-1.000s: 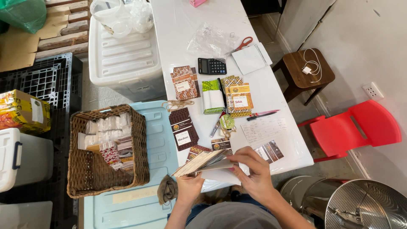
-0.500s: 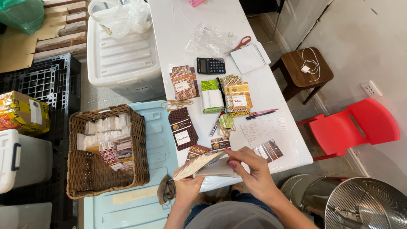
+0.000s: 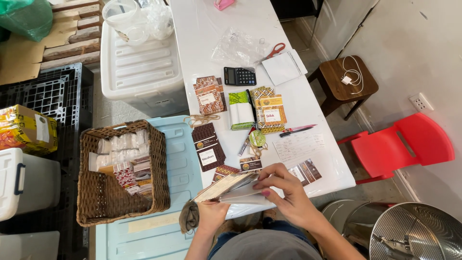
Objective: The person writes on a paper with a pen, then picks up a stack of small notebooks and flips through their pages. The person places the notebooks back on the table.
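Note:
My left hand (image 3: 212,215) grips from below a stack of flat cardboard sleeves (image 3: 226,186) at the near edge of the white table (image 3: 207,29). My right hand (image 3: 283,188) rests on top of the stack, fingers curled over its upper sleeve. Just beyond lie several patterned packets: a dark brown one (image 3: 208,146), a small brown one (image 3: 250,164), a green and white one (image 3: 241,110) and an orange one (image 3: 271,111). A handwritten paper sheet (image 3: 299,146) lies to the right of my hands.
A wicker basket (image 3: 91,212) of wrapped bars sits on a light blue bin lid (image 3: 180,168) to the left. A calculator (image 3: 239,75), scissors (image 3: 275,50), pens (image 3: 296,129) and a clear bag (image 3: 238,45) are on the table. A red chair (image 3: 409,144), wooden stool (image 3: 344,79) and steel drum (image 3: 414,233) stand right.
My right hand has shifted slightly over the stack of sleeves, and the stack is opened a little less flat. Nothing else on the table has moved.

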